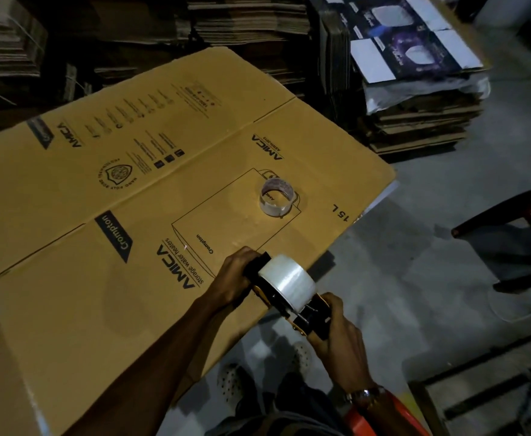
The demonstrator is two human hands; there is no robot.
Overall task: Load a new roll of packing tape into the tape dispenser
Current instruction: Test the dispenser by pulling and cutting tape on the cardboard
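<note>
A full roll of clear packing tape (289, 282) sits on the black and yellow tape dispenser (308, 316), which I hold over the near edge of a flattened cardboard box (107, 247). My left hand (237, 273) grips the dispenser's far end, beside the roll. Around its near end, below the roll, my right hand (336, 335) is closed. An almost spent tape core (276, 197) stands on the cardboard farther away, apart from both hands.
Stacks of flattened cartons (415, 89) rise at the back and right. A dark chair (515, 221) stands at the right on the grey floor. My feet in white perforated shoes (235, 382) show below the cardboard's edge.
</note>
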